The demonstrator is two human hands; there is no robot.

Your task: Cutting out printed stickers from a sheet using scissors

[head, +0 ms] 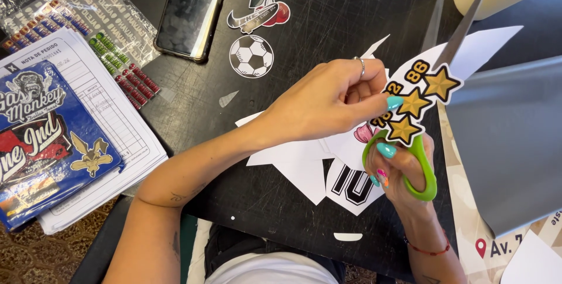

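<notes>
1. My left hand (328,100) pinches the star sticker (417,102) by its left edge, holding it up over the black table (281,202);
2. My right hand (398,170) grips the green scissors (427,114), fingers through the loops; the blades stand apart, the sticker's upper star between them;
3. Paper scraps (293,161) lie beneath; a football sticker (251,56), a cherry sticker (260,6) and a phone (190,9) lie further off.

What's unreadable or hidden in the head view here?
- Scissors: the blade edges' contact with the star sticker is behind the sticker.
- Right hand: palm and thumb are behind the green handle.
- Left hand: fingertips are covered by the sticker.
- Blue printed sheet: cut by the left edge.
</notes>
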